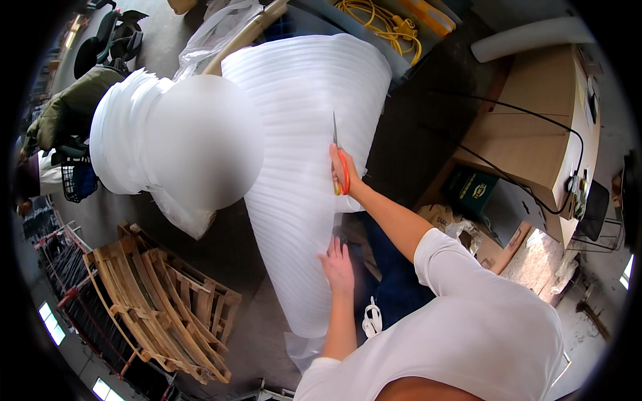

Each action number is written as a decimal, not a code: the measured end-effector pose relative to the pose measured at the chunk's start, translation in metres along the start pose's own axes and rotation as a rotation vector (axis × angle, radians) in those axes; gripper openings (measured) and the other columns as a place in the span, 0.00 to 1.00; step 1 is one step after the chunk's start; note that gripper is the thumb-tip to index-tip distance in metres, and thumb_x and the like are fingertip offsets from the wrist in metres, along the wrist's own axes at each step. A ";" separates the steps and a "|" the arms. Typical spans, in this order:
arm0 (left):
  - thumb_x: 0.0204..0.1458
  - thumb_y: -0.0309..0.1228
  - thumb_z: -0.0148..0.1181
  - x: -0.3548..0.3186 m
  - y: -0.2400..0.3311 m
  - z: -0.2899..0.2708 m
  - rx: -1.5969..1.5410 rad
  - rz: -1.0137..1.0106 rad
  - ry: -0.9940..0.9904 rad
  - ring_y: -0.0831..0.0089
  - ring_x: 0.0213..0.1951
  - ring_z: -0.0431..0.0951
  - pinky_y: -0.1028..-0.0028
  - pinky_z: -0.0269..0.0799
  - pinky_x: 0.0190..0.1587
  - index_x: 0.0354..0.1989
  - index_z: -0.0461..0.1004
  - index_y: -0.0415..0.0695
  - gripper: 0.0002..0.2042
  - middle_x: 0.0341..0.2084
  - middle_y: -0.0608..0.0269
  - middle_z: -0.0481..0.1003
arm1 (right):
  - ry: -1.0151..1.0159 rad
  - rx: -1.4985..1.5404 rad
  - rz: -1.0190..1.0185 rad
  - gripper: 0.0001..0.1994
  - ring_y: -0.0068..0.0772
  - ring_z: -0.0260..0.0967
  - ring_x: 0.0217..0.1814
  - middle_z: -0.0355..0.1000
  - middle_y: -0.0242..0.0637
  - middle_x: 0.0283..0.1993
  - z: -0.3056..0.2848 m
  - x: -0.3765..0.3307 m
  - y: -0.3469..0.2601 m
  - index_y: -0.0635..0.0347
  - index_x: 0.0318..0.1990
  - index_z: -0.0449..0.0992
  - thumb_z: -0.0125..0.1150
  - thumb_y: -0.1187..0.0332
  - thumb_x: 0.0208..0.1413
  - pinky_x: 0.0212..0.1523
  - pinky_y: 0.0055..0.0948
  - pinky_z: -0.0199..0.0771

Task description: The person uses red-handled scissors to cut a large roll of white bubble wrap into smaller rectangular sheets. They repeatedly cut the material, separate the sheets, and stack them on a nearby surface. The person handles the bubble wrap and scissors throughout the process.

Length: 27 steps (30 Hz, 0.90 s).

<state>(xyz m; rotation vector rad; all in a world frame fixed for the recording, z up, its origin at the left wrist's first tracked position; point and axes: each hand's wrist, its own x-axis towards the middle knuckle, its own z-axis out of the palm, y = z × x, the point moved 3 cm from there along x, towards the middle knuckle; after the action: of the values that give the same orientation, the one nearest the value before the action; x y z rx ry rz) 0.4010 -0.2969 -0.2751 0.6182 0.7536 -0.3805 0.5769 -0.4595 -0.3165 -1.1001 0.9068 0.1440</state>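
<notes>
A wide sheet of white ribbed foam (pixel 294 167) stretches from the upper middle down to the lower middle. My right hand (pixel 340 170) is closed round the handles of orange-handled scissors (pixel 343 175). The narrow metal blades point away from me over the sheet and look closed together. Nearer to me, my left hand (pixel 338 266) lies at the sheet's right edge with its fingers stretched out. Left of the sheet stands a bulky stack or roll of white foam (pixel 120 137); a blurred round patch hides much of it.
Wooden pallets (pixel 157 301) stand at lower left. Cardboard boxes (pixel 521 134) are on the right, with a black cable (pixel 528 110) looping across. A dark green box (pixel 473 190) sits below them. Yellow cord (pixel 381 23) lies at the top; a green jacket (pixel 73 100) hangs at far left.
</notes>
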 end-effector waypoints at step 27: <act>0.50 0.36 0.51 0.083 0.021 0.071 0.164 0.149 0.524 0.83 0.27 0.61 0.81 0.53 0.32 0.40 0.68 0.45 0.12 0.26 0.75 0.66 | 0.001 0.245 -0.074 0.25 0.16 0.48 0.09 0.53 0.29 0.14 -0.011 0.118 -0.111 0.56 0.23 0.59 0.45 0.41 0.47 0.09 0.14 0.51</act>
<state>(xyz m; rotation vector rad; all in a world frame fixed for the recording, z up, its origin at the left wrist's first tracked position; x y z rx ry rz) 0.5053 -0.3349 -0.2876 0.9411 1.1743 -0.1400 0.7044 -0.5596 -0.3215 -0.9045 0.8583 -0.0283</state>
